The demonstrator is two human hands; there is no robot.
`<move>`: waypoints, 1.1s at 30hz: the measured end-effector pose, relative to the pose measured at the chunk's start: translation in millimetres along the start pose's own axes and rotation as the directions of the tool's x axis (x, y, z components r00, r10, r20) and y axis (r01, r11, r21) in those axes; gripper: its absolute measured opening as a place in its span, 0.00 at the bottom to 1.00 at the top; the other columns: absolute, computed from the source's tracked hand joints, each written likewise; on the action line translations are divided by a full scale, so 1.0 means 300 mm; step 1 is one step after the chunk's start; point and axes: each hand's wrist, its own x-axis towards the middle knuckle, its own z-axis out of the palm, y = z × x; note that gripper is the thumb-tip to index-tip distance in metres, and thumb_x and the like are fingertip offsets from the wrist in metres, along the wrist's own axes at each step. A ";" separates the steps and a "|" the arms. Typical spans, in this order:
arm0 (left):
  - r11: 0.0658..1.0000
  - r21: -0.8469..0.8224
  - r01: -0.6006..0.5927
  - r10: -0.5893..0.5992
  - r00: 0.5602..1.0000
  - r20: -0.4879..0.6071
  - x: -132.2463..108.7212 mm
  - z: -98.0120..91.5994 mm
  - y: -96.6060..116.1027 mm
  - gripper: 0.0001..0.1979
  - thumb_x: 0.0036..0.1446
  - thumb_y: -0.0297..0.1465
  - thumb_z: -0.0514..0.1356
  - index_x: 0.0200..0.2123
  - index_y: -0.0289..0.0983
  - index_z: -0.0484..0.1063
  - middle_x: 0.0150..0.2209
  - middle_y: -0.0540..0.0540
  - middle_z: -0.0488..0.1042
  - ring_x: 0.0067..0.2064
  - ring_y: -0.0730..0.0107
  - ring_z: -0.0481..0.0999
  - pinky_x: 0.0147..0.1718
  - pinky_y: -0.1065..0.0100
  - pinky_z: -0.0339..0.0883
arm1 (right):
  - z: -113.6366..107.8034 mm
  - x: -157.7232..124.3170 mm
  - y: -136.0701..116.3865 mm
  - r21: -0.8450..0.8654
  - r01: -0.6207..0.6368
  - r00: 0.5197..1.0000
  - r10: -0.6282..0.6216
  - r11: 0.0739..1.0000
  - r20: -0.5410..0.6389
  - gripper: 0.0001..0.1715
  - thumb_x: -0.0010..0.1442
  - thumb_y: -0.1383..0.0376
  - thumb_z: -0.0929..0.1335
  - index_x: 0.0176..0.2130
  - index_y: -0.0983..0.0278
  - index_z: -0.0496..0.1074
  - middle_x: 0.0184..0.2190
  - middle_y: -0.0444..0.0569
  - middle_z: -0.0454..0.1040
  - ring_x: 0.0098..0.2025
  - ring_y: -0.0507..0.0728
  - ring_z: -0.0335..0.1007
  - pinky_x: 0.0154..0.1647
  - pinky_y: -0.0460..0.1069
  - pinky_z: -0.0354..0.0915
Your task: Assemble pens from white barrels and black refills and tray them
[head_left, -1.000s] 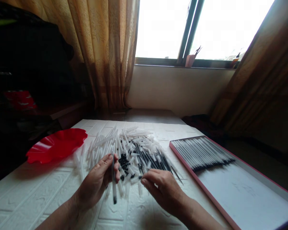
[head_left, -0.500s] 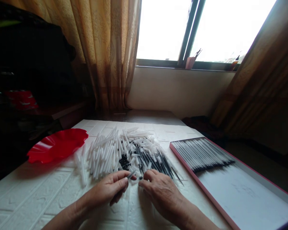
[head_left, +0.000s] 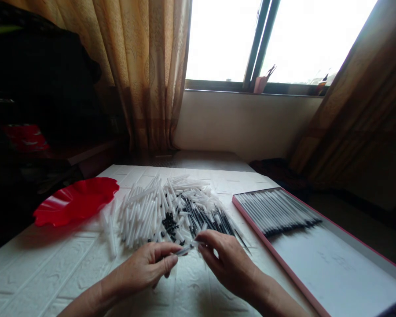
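Observation:
My left hand [head_left: 148, 266] pinches a translucent pen barrel [head_left: 184, 250] between thumb and fingers, with something dark showing inside it. Close by its tip, my right hand [head_left: 229, 259] has thumb and forefinger closed on a small clear piece [head_left: 196, 243], possibly a pen cap. Whether that piece touches the barrel, I cannot tell. Just beyond my hands lie a heap of whitish pen tubes [head_left: 140, 215], small black plugs [head_left: 169, 223] and dark, thin pen refills [head_left: 198, 215], with short clear pieces among them.
A shallow pink-edged box [head_left: 260, 244] on the right holds a row of pens [head_left: 277, 211]. At the left, a red wavy-rimmed dish [head_left: 75, 202] stands on the white brick-patterned tabletop [head_left: 66, 264]. Behind are a curtain [head_left: 145, 79] and a window.
My right hand has lifted from the tabletop, bringing a small clear piece up to the barrel's tip. The barrel in my left hand has shifted slightly right and lies flatter.

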 end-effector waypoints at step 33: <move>0.648 0.712 -0.269 0.386 0.923 -0.003 -0.021 0.044 -0.022 0.12 0.65 0.32 0.54 0.31 0.40 0.73 0.27 0.46 0.79 0.28 0.59 0.79 0.26 0.68 0.56 | 0.061 -0.016 -0.002 -0.093 0.166 0.984 -0.158 0.982 0.084 0.11 0.63 0.70 0.64 0.38 0.63 0.77 0.29 0.49 0.75 0.29 0.54 0.71 0.30 0.45 0.61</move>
